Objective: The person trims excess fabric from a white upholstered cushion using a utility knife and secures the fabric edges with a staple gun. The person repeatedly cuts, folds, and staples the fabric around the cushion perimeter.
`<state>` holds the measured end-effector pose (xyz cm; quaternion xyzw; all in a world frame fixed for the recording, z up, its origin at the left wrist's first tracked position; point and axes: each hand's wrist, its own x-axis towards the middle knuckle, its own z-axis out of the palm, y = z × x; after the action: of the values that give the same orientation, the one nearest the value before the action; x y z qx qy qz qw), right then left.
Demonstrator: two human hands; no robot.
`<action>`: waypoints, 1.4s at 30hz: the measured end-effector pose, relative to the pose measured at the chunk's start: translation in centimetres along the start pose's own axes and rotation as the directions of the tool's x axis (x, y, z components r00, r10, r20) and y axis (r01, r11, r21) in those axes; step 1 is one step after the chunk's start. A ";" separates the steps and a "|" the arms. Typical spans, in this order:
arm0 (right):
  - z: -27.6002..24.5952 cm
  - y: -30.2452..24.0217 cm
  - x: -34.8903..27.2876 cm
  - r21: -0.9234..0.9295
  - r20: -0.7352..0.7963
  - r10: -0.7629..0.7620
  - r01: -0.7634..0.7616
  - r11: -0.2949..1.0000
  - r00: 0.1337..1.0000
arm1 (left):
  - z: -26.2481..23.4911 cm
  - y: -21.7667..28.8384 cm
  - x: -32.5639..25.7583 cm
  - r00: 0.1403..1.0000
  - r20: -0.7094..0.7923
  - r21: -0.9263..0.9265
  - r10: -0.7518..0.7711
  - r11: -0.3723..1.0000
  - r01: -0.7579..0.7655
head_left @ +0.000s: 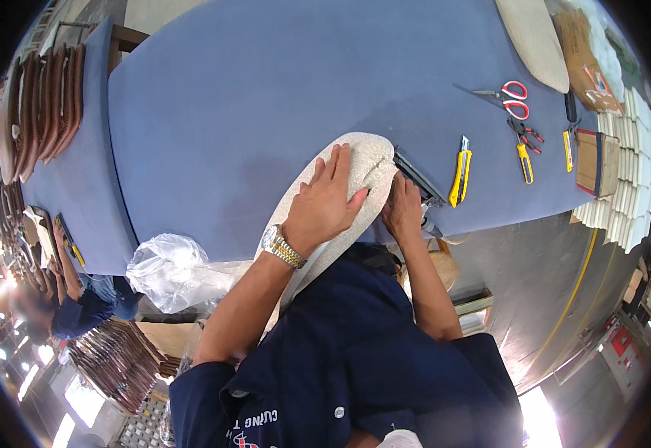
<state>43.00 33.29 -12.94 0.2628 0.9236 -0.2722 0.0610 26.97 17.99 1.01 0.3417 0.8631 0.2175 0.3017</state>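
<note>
A long padded panel [371, 151] in pale beige fabric, with one rounded end, leans from the table's near edge against my body. My left hand [324, 201] lies flat on it, fingers stretched out and thumb spread. At the panel's right edge my right hand [403, 205] has its fingers curled over the rim, where the fabric wrinkles; some fingertips are hidden. Just beyond that hand lies a black staple gun [419, 178], apparently resting on the table. Further right is a yellow box cutter [460, 172] with its blade out.
The blue-covered table [265, 89] bears red-handled scissors [514, 97], pliers [525, 136], a yellow-handled tool [525, 164] and another beige panel [538, 45]. Crumpled clear plastic [168, 270] hangs at the near left edge. Brown curved pieces [45, 108] stand far left; a co-worker [90, 306] works below them.
</note>
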 end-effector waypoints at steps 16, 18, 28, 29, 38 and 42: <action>-0.1 1.8 0.5 0.102 -0.009 -0.010 0.011 0.995 1.000 | -0.5 -1.0 1.8 0.947 0.059 -0.205 0.315 0.933 -0.297; -0.2 2.0 0.6 0.119 -0.021 -0.044 0.046 0.992 0.999 | 0.4 -0.7 1.5 0.941 0.098 -0.250 0.325 0.923 -0.293; -3.5 -0.1 -0.3 0.238 -0.040 0.159 -0.145 0.960 0.986 | 5.3 -0.2 -0.7 0.931 -0.088 -0.050 0.354 0.932 -0.359; -3.9 -0.4 -0.5 0.192 -0.093 0.122 -0.103 0.976 0.988 | 5.2 -0.2 -0.9 0.929 -0.117 -0.080 0.350 0.929 -0.360; -6.5 -3.3 2.9 0.765 0.270 0.151 -0.307 0.566 0.951 | 3.8 0.8 -4.0 0.973 -0.095 0.113 0.209 0.974 -0.198; -6.9 -3.6 3.1 0.661 0.328 0.168 -0.353 0.663 0.930 | 5.1 1.0 -4.3 0.969 -0.082 0.243 0.231 0.948 -0.206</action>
<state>38.70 35.83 -6.17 0.3614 0.6849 -0.6240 0.1041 33.36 16.42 -0.47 0.4557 0.8546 0.1655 0.1860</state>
